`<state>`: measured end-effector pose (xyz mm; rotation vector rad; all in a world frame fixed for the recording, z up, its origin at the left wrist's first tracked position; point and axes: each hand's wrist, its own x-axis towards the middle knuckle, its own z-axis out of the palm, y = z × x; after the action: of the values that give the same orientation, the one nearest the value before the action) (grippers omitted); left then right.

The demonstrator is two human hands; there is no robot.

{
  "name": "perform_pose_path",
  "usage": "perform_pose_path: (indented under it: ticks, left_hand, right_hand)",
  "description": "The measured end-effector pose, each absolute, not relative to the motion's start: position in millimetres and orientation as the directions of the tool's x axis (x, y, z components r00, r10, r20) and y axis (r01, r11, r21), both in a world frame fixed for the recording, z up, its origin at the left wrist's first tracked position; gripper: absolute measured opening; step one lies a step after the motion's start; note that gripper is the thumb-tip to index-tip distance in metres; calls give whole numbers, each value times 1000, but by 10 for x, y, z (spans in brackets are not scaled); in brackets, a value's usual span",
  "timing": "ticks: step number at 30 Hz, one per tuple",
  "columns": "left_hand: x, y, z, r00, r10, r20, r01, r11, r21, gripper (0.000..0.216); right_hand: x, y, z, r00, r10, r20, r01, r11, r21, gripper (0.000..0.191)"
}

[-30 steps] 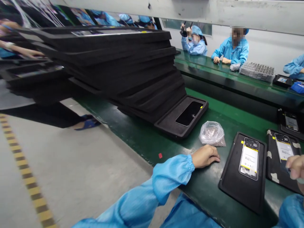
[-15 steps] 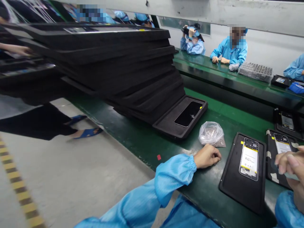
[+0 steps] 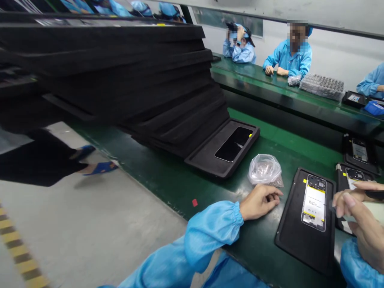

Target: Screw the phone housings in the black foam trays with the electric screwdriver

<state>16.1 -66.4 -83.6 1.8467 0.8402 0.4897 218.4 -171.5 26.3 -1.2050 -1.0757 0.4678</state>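
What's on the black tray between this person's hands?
On the black tray lies a phone with its insides exposed: a white panel, yellow strips and a dark top section. A yellow tab sits at its upper left. What lies directly beneath the phone is hidden.

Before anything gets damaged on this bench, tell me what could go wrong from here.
The left hand lies right beside the plastic bag of tiny parts; a nudge could spill some. The stack of black trays is stepped rather than squared up, so a knock might make it slide. The opened phone between the hands lies with its insides exposed, and the right hand could bump it.
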Motion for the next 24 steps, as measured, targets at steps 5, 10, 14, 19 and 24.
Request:
perform_pose_path:
  ticks: [5, 10, 14, 19, 24]
  left_hand:
    - [394, -758, -696, 637, 725, 263, 55, -382, 922, 24]
    - [613, -809, -748, 550, 752, 364, -129, -353, 926, 19]
    - [630, -833, -829, 516, 779, 355, -143, -330, 933, 21]
    - [609, -835, -860, 497, 781, 378, -162, -344, 925, 23]
    - [613, -835, -864, 478, 776, 411, -173, -376, 910, 21]
  right_hand:
    - [2066, -1534, 139, 408, 831, 379, 170, 339, -925, 26]
    - [1969, -1423, 32, 357, 875, 328, 138, 298, -945, 26]
    - [1912, -1383, -30, 345, 886, 309, 152, 273, -950, 23]
    - [1892, -1361, -65, 319, 907, 274, 135, 243, -961, 17]
    - [1888, -1359, -80, 309, 922, 233, 103, 211, -972, 18]
